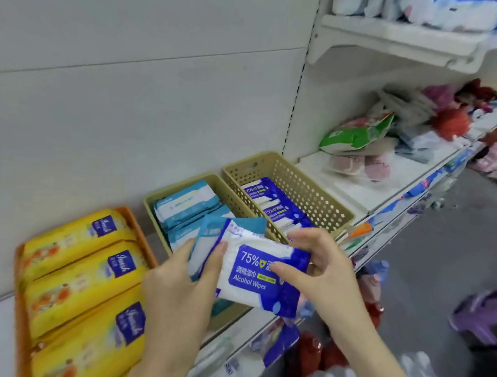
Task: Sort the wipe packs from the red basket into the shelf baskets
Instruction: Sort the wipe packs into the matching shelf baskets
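A person's left hand (179, 285) grips a teal pack (210, 232) with a blue-and-white alcohol wipes pack (254, 278) lying over it. The right hand (321, 267) pinches the right end of the alcohol wipes pack. Both are held above a white shelf (356, 191) with three baskets in a row: an orange basket (148, 246) of yellow packs (79, 266), a middle beige basket (181, 182) of teal packs (186, 205), and a right beige basket (307, 191) of blue packs (269, 201).
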`<state>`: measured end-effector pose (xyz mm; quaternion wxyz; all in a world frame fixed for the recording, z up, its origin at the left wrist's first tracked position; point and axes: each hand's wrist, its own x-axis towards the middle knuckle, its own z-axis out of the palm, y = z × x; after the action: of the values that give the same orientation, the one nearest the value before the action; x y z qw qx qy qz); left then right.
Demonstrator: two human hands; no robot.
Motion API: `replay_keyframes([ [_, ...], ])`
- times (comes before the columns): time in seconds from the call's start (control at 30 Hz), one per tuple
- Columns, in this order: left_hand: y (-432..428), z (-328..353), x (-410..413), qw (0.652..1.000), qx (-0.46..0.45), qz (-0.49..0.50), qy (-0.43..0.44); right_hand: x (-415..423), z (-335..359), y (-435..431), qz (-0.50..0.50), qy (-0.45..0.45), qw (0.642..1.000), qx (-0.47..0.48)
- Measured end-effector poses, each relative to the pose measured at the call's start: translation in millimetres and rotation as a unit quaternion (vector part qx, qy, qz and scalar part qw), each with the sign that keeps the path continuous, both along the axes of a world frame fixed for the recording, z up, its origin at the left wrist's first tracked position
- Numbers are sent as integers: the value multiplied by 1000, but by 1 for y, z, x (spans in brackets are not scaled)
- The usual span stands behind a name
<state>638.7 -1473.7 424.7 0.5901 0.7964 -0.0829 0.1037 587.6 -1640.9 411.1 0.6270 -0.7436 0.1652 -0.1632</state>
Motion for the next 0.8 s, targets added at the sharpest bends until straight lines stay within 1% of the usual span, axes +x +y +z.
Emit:
replay_keyframes([
  [0.07, -22, 0, 10, 993, -76, -7, 86, 20, 13, -37, 123, 31, 992, -19],
  [0.1, -31, -2, 16, 987, -101, -12, 122, 30, 19, -52, 184, 62, 980, -34],
  [0.17, -46, -7, 26, 976, -130, -20, 176, 50, 27, -78, 276, 118, 951, -69],
  [0.2, -53, -8, 29, 972, -137, -20, 192, 60, 29, -87, 305, 128, 941, -75],
  [0.33, -67, -15, 40, 956, -167, -14, 242, 90, 35, -117, 355, 135, 922, -71],
  [0.43, -60, -24, 51, 938, -198, 36, 282, 120, 48, -161, 332, 129, 924, -138],
  [0.47, -56, -27, 52, 935, -204, 57, 285, 132, 49, -177, 332, 141, 918, -166],
  [0.5, -53, -30, 54, 932, -211, 76, 285, 145, 47, -191, 342, 165, 903, -200],
  [0.53, -50, -32, 54, 929, -218, 92, 284, 157, 41, -201, 364, 193, 879, -241],
  [0.6, -45, -35, 54, 927, -222, 116, 279, 178, 21, -204, 432, 246, 811, -309],
  [0.63, -43, -36, 54, 927, -220, 125, 276, 186, 10, -199, 468, 264, 778, -325],
  [0.7, -40, -39, 56, 928, -214, 137, 272, 200, -14, -186, 525, 287, 727, -338],
  [0.8, -34, -44, 62, 925, -217, 152, 271, 215, -40, -175, 568, 317, 669, -360],
])
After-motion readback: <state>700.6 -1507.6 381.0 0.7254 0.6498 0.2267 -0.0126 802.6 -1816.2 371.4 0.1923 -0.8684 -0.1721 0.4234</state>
